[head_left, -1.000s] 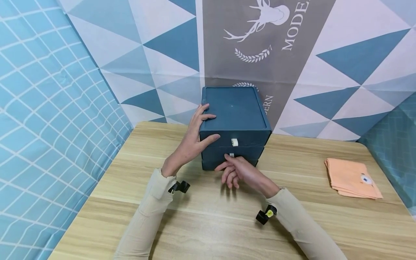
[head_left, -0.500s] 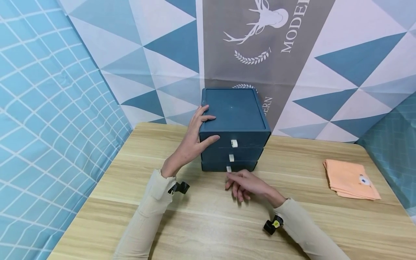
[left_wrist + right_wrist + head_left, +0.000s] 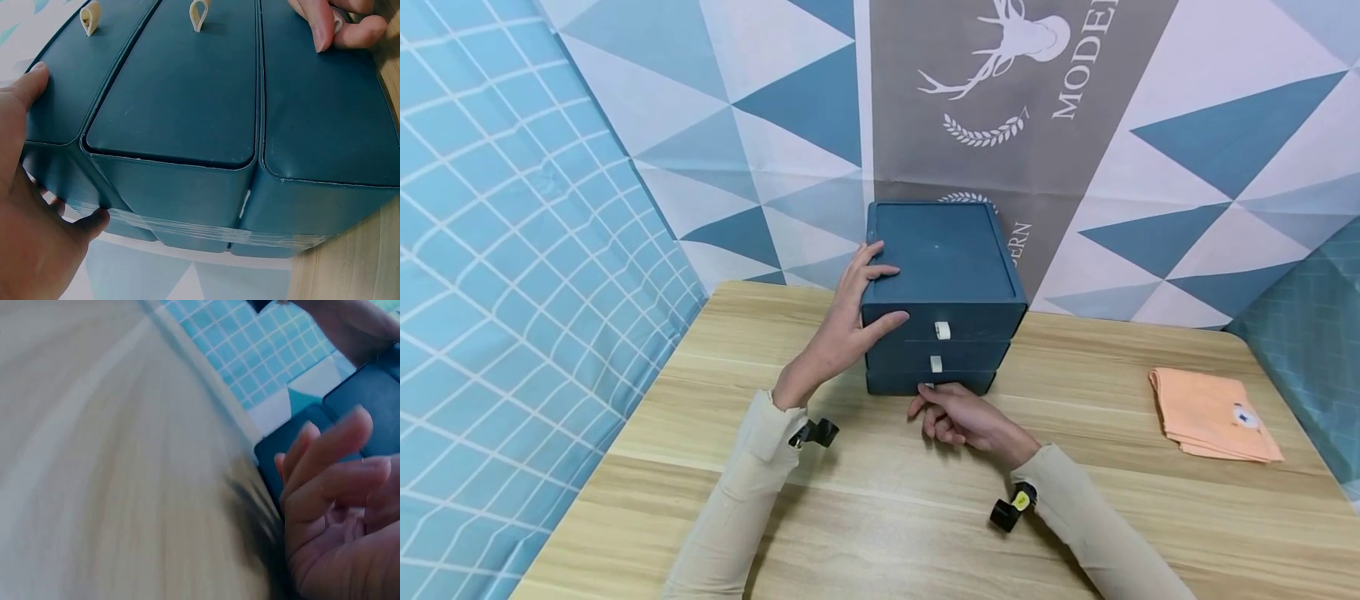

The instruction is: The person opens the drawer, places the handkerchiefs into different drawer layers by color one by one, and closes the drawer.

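A dark blue three-drawer box [image 3: 943, 250] stands on the wooden table, its drawers closed. My left hand [image 3: 846, 321] spreads over its left front corner, fingers on the top and side, thumb on the front. In the left wrist view, cream pull tabs show on the top drawer [image 3: 62, 94] and the middle drawer [image 3: 181, 100]. My right hand [image 3: 966, 417] is low at the front, pinching the bottom drawer's pull tab [image 3: 338, 22] between thumb and finger. In the right wrist view, the same hand's loosely bent fingers [image 3: 331, 487] overlap the drawer fronts.
A folded orange cloth [image 3: 1213, 412] lies toward the right side of the table [image 3: 880, 525]. Patterned fabric [image 3: 790, 108] hangs behind the box, and blue gridded fabric [image 3: 512, 250] covers the left. Clear tape [image 3: 206, 231] runs along the box's side.
My right hand has moved down from the middle drawer's tab, dipped below the bottom one, then come up onto the bottom tab. My left hand has stayed on the box.
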Tool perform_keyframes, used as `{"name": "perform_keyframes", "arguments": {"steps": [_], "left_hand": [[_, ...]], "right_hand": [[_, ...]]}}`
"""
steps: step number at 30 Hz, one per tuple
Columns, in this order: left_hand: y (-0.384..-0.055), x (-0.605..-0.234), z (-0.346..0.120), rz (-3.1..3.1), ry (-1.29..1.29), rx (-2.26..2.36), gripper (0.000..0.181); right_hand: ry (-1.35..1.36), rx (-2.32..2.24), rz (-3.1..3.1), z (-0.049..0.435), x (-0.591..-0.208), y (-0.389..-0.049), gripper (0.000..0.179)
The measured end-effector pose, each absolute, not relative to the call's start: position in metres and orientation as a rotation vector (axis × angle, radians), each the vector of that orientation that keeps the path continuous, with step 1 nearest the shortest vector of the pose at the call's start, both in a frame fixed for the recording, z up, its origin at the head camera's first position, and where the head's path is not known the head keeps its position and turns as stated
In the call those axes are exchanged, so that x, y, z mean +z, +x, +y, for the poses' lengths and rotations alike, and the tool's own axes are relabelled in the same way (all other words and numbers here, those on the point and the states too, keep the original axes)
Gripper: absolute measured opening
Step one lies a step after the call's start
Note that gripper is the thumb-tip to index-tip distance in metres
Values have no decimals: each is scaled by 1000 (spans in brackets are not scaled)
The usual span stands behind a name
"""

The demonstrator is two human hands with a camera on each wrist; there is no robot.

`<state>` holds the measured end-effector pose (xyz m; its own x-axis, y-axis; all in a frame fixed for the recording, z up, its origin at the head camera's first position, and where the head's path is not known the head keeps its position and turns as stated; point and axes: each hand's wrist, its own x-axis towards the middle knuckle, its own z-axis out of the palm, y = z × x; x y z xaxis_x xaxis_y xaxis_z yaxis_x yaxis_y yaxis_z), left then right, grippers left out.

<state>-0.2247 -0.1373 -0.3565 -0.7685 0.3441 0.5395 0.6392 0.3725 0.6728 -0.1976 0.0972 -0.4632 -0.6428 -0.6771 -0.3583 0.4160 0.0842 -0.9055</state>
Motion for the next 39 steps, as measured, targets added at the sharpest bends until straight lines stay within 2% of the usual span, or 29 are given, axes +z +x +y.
{"name": "perform_keyframes", "arguments": {"steps": [39], "left_hand": [[-225, -355, -137, -2325, -866, -1354, 56]], "right_hand": [[-269, -1609, 1662, 99, -464, -162, 53]]}}
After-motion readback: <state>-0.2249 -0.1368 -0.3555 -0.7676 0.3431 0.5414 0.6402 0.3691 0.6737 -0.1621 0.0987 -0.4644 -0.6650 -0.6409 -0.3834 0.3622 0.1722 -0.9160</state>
